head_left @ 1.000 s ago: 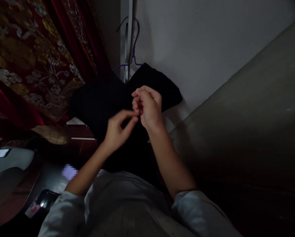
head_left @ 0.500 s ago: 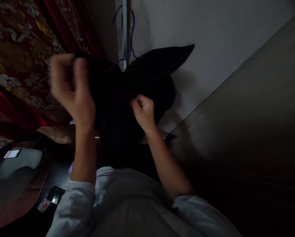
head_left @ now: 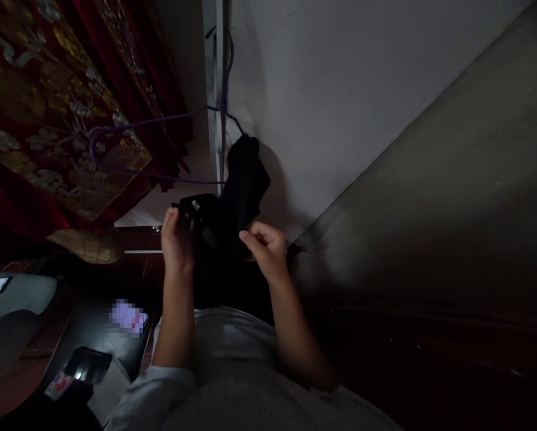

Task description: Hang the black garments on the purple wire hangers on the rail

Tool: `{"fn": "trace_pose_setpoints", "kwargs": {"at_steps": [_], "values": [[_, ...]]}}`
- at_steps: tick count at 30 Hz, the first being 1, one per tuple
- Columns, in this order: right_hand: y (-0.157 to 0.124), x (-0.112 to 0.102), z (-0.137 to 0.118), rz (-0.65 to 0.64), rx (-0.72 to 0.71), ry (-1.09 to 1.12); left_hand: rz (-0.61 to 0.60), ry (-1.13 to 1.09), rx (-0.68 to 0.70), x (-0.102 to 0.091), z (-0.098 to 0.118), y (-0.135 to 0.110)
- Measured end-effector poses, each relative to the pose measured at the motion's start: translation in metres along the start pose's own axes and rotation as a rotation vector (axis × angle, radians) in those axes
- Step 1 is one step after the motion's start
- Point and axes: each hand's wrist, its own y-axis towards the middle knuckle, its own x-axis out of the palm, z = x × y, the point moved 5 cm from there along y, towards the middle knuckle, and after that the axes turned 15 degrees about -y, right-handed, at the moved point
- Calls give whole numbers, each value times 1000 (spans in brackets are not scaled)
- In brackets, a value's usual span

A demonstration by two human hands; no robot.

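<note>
A black garment (head_left: 232, 209) hangs bunched in front of me, its top still caught on the right end of a purple wire hanger (head_left: 160, 123). The hanger's left half is bare. My left hand (head_left: 175, 239) is closed on the garment's left edge, where a small light tag shows. My right hand (head_left: 264, 248) pinches the fabric on the garment's right side at about the same height. Both sleeves of my pale shirt show at the bottom.
A red curtain with gold and silver embroidery (head_left: 48, 102) hangs at the left. The hanger hooks on a white pipe (head_left: 218, 90) against a white wall (head_left: 340, 90). A dark table at lower left holds a phone (head_left: 87, 365). A grey slab (head_left: 452, 179) fills the right.
The garment, spread wide on the hanger a second ago, has been pulled off the hanger's left arm and hangs bunched. My left hand swung up to the left, then came down onto the fabric.
</note>
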Motion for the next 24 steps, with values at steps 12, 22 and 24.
{"fn": "trace_pose_setpoints", "kwargs": {"at_steps": [12, 22, 24], "values": [[-3, 9, 8, -133, -58, -45, -511, 530, 29, 55, -2, -45], [-12, -25, -50, -449, -71, -140, -971, 825, -166, 36, -38, -24], [-12, -45, -64, -388, -94, -175, -1076, 920, -284, 15, -49, -23]]}}
